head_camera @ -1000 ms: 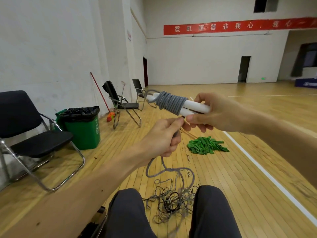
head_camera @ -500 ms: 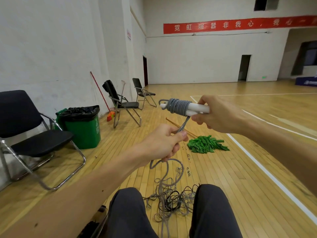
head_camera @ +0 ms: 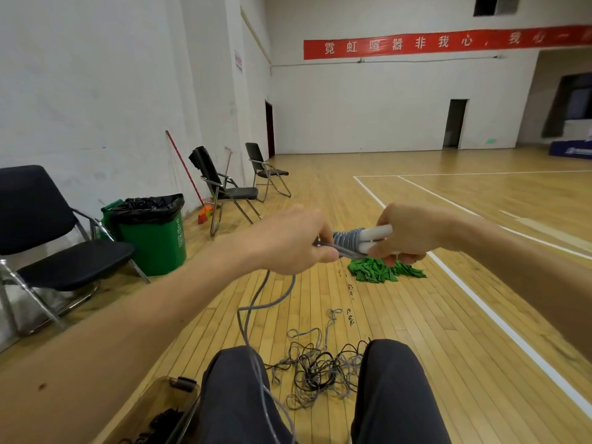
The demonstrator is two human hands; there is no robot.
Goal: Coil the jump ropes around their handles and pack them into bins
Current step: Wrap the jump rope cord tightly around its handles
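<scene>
Jump rope point(head_camera: 248, 318): limp, light grey cord rising from the tangle point(head_camera: 320, 370) on the floor point(head_camera: 432, 331) at 6 o'clock. Left hand point(head_camera: 294, 241) pinches it taut. Right hand point(head_camera: 413, 235), at its 3 o'clock, clenches the white handles point(head_camera: 374, 237). Best gripped close to the coil.

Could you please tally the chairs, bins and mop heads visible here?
Chairs: 3
Bins: 2
Mop heads: 1
Total: 6
</scene>
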